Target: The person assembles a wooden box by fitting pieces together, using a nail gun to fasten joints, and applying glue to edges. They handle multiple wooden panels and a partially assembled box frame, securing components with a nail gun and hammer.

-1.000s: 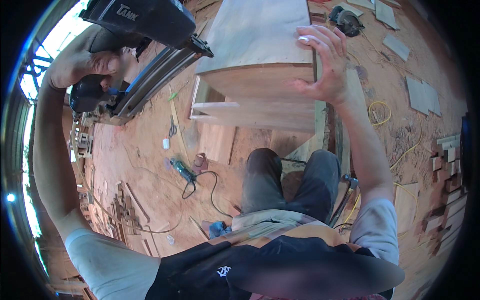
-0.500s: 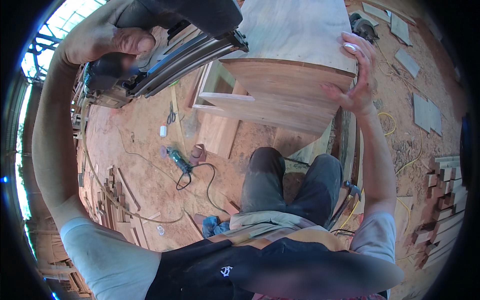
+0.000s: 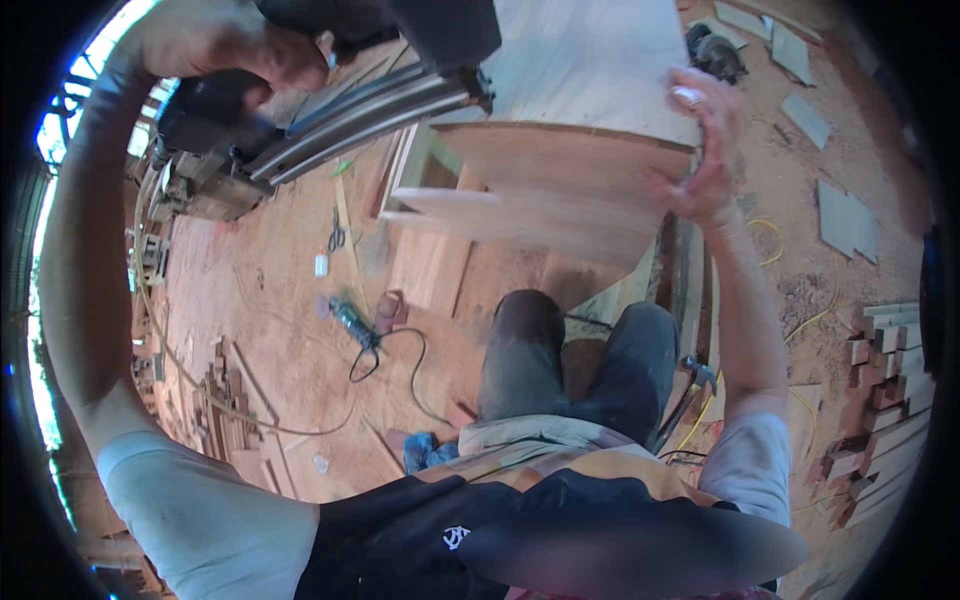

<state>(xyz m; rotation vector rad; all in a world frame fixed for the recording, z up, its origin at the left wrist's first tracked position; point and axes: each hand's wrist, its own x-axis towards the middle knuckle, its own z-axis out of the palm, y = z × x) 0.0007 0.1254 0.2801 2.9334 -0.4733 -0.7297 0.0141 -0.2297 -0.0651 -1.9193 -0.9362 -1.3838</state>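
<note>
Reddish dirt floor (image 3: 250,270) surrounds the dark-trousered knees (image 3: 525,340). Near nine o'clock lies a green, black-corded angle grinder (image 3: 350,318). At eleven, the left hand (image 3: 235,45) wraps its fingers around a black-and-grey nail gun (image 3: 365,115); at two, the right hand (image 3: 715,170), thumb and fingers apart, touches a pale wooden cabinet (image 3: 560,165) between twelve and one. Farther, toward half past one, rests a dark circular saw (image 3: 715,55).

Over on the dusty reddish floor (image 3: 255,340), a green angle grinder (image 3: 354,322) lies; near it are a white bottle (image 3: 321,265) and dark scissors (image 3: 337,238), and well to its right a circular saw (image 3: 716,54), plywood panels (image 3: 846,222) and stacked wood offcuts (image 3: 885,410).
</note>
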